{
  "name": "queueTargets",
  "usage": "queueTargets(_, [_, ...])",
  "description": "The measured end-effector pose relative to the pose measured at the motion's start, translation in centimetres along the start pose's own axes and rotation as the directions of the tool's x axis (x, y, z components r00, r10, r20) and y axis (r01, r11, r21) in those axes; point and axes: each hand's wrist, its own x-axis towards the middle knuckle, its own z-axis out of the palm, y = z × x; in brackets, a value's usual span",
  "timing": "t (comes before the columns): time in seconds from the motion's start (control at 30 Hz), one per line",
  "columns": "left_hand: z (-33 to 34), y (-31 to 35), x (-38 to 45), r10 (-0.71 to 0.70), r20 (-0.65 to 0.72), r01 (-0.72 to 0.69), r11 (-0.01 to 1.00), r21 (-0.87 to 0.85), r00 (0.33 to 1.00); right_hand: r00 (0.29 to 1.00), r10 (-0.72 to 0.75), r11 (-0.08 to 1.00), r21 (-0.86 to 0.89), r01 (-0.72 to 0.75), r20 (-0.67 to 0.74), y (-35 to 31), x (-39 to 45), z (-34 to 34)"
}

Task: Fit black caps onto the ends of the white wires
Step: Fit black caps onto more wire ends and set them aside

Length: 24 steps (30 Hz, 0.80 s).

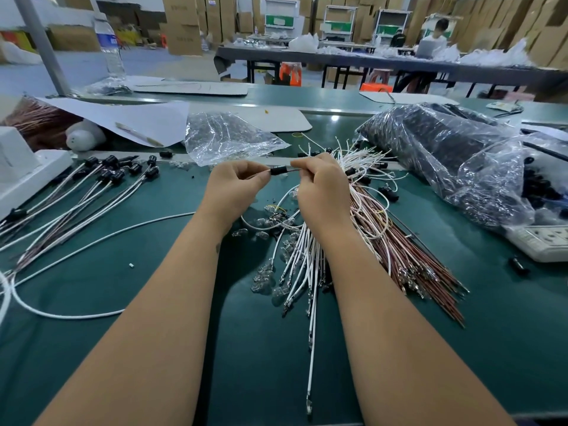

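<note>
A small black cap (278, 171) is held in the air between my two hands above the green table (172, 265). My left hand (235, 189) pinches its left end with curled fingers. My right hand (319, 186) pinches a thin wire that enters the cap's right end. Under my right hand lies a bundle of white and brown wires (362, 229) with bare ends. At the left lies a row of wires with black caps fitted (107, 176). Loose black caps (388, 192) lie scattered near the bundle.
A clear plastic bag (227, 136) lies behind my hands, and a large bag of black parts (445, 149) sits at the right. A power strip (544, 241) is at the far right, a white box (21, 170) at the left. Small glass bulbs (267, 275) lie among the wires.
</note>
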Motion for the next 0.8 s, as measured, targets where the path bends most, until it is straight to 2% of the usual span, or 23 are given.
queueTargets(0.1, [-0.1,0.3,-0.2,0.031,-0.022,-0.031,0.999,0.019,0.999,1.000,-0.026,1.000,-0.010,0.026,0.005,0.0,0.0,-0.2])
queueTargets(0.2, [0.4,0.4,-0.4,0.086,-0.010,-0.085,0.993,0.088,0.996,0.994,-0.053,0.997,-0.049,0.058,0.092,-0.3,-0.2,0.1])
queueTargets(0.27, [1.1,0.3,-0.3,0.147,-0.042,-0.132,0.961,0.243,0.988,0.988,-0.076,0.991,-0.101,0.090,0.132,-0.4,-0.3,0.5])
queueTargets(0.33, [1.9,0.1,-0.2,0.209,-0.097,-0.139,0.868,0.476,0.973,0.985,-0.078,0.980,-0.170,0.104,0.156,-0.3,-0.3,0.8])
queueTargets(0.4, [2.6,0.0,-0.2,0.220,-0.102,-0.114,0.785,0.609,0.970,0.987,-0.064,0.958,-0.267,0.101,0.144,-0.2,-0.3,0.9])
queueTargets(0.5, [2.7,0.0,0.2,0.191,-0.113,-0.059,0.715,0.696,0.975,0.996,-0.033,0.914,-0.401,0.064,0.084,0.2,-0.1,0.6])
queueTargets(0.6, [1.2,-0.8,0.7,0.090,-0.226,0.105,0.685,0.721,0.970,0.999,0.033,0.899,-0.437,-0.021,0.020,0.6,0.0,-0.1])
queueTargets(0.67, [0.7,-1.4,0.4,0.011,-0.246,0.185,0.627,0.757,0.969,0.999,0.046,0.891,-0.453,-0.028,0.029,0.7,0.1,-0.1])
queueTargets(0.73, [0.8,-1.5,-0.2,0.059,-0.213,0.131,0.622,0.772,0.975,0.998,0.033,0.898,-0.441,-0.004,0.059,0.5,-0.1,0.2])
queueTargets(0.8, [1.3,-1.1,-0.5,0.224,-0.127,-0.058,0.672,0.739,0.966,0.995,0.025,0.930,-0.366,0.013,0.100,0.2,-0.2,0.4])
